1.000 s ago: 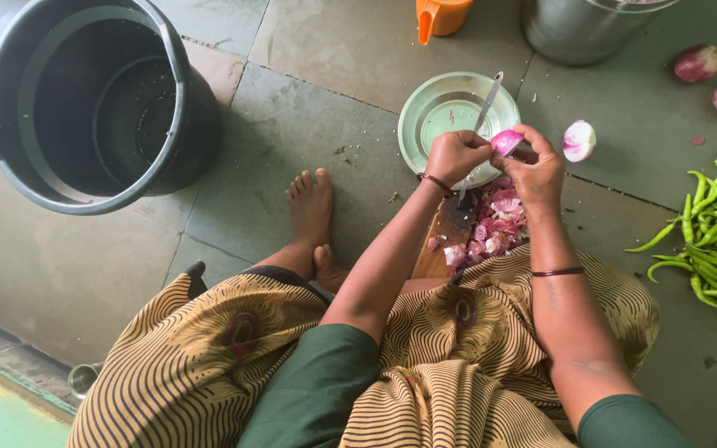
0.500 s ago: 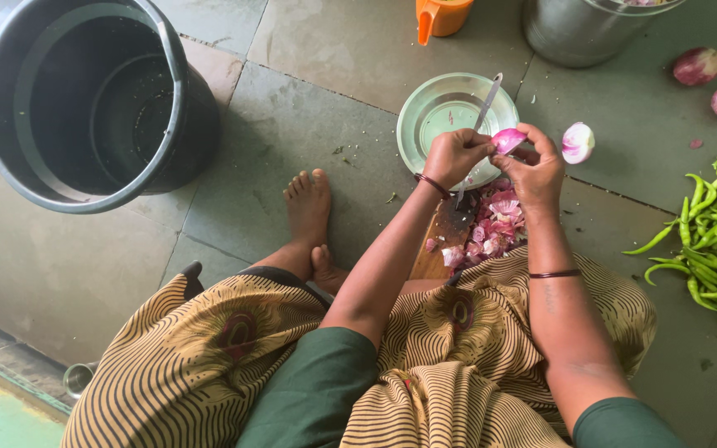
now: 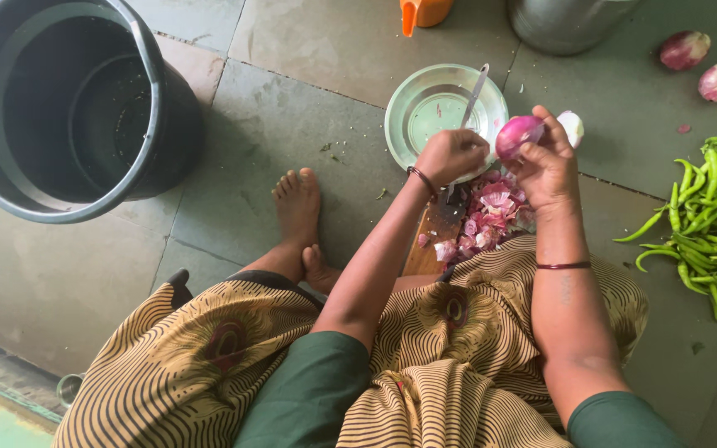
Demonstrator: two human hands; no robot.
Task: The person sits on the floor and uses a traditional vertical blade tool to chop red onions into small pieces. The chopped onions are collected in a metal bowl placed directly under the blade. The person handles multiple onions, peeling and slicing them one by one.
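Since half a second ago my right hand (image 3: 545,162) has lifted the smooth purple onion (image 3: 518,133) slightly, fingers clamped round it. My left hand (image 3: 451,155) stays closed on the knife (image 3: 473,98) over the round steel bowl (image 3: 412,116). Papery pink peels (image 3: 491,216) heap on the wooden board (image 3: 426,241) nearer me.

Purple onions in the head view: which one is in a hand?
The purple onion held in the right hand above the chopped pieces; the two others lie untouched on the floor, top right.
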